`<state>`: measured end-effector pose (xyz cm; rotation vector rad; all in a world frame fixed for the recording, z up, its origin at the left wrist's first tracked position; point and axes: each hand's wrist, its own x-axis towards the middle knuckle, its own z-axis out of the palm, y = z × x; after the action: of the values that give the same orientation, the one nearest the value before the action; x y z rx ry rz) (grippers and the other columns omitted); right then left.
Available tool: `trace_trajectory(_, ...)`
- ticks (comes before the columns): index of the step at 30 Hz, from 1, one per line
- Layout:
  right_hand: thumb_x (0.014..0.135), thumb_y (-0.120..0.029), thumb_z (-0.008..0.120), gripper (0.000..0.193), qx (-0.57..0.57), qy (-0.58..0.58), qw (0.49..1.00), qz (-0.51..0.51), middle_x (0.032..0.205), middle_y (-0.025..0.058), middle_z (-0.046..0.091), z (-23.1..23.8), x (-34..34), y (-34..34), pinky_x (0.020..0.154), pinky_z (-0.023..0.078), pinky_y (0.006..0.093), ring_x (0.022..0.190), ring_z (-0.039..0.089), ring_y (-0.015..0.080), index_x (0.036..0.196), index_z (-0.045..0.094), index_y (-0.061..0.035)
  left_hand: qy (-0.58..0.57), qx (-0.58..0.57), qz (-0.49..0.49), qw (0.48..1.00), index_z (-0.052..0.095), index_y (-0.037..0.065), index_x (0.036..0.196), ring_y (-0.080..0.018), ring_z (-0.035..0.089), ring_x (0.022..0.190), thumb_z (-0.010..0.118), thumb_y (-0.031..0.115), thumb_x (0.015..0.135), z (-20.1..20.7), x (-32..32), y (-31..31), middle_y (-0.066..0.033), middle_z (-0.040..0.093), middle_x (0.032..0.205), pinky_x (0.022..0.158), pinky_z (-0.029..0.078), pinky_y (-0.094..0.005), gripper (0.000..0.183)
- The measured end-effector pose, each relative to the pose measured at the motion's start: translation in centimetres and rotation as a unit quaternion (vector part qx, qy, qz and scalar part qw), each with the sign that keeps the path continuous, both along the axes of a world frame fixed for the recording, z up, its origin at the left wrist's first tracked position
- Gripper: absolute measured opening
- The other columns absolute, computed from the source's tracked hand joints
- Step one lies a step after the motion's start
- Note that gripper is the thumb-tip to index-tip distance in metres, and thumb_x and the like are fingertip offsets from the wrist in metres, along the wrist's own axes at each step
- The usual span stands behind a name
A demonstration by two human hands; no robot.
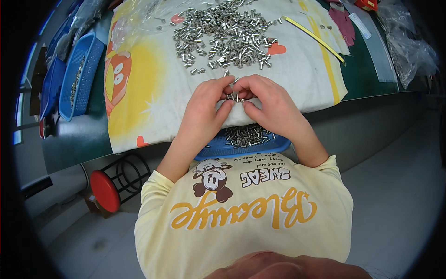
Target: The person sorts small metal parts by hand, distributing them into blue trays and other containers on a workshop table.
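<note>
My left hand (204, 104) and my right hand (272, 100) meet close together over the near edge of the cloth-covered table. Their fingers are curled and pinched around a few small silver metal fasteners (237, 99), which look like screws or rivets. How many each hand grips is partly hidden by the fingers. Just beyond my fingertips a large heap of the same fasteners (232, 37) lies loose on the cloth. Below my hands a blue plastic basket (241, 152) sits against my body, holding more of them.
The patterned cloth (172, 93) covers a dark green table (93, 135). Another blue basket (95, 58) with small metal parts stands at the left. A yellow strip (316, 41) lies right of the heap; clear plastic bags (409, 51) are farther right. A red stool (105, 190) stands lower left.
</note>
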<state>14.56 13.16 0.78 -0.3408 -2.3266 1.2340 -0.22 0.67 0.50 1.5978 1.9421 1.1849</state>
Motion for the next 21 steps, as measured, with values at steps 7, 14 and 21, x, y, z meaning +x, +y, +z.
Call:
trace_trajectory(7, 0.078, 0.006, 0.060, 0.032, 0.005, 0.012, 1.000, -0.022, 0.096, 0.0083, 0.062, -0.34, -0.14, -0.10, 0.077, 0.054, 0.0376, 0.088, 0.065, 0.0248, 0.107, 0.057, -0.0063, -0.004, -0.009, -0.004, 1.000, 0.057, 0.004, 0.130, -0.0189, 0.060, 0.091, 0.070, -0.005, 0.081, 0.11, 0.18, -0.25, -0.0071, 0.061, 0.100, 0.082, 0.051, -0.0301, 0.051)
trace_trajectory(14, 0.076, 0.006, 0.060, 0.035, 0.024, -0.012, 1.000, -0.012, 0.092, 0.0079, 0.061, -0.35, 0.48, 0.00, 0.076, 0.052, 0.0390, 0.084, 0.063, 0.0250, 0.109, 0.057, -0.0072, -0.007, -0.003, -0.005, 1.000, 0.056, 0.004, 0.132, -0.0188, 0.060, 0.092, 0.070, -0.004, 0.081, 0.10, 0.18, -0.32, -0.0075, 0.061, 0.101, 0.082, 0.051, -0.0300, 0.053)
trace_trajectory(21, 0.077, 0.005, 0.061, 0.039, 0.012, 0.012, 1.000, 0.004, 0.093, 0.0078, 0.062, -0.57, 0.00, -0.19, 0.077, 0.051, 0.0393, 0.086, 0.063, 0.0254, 0.114, 0.057, -0.0078, -0.018, 0.004, -0.010, 1.000, 0.056, 0.005, 0.133, -0.0193, 0.061, 0.093, 0.070, -0.005, 0.081, -0.02, 0.12, -0.26, -0.0082, 0.061, 0.103, 0.083, 0.051, -0.0303, 0.055)
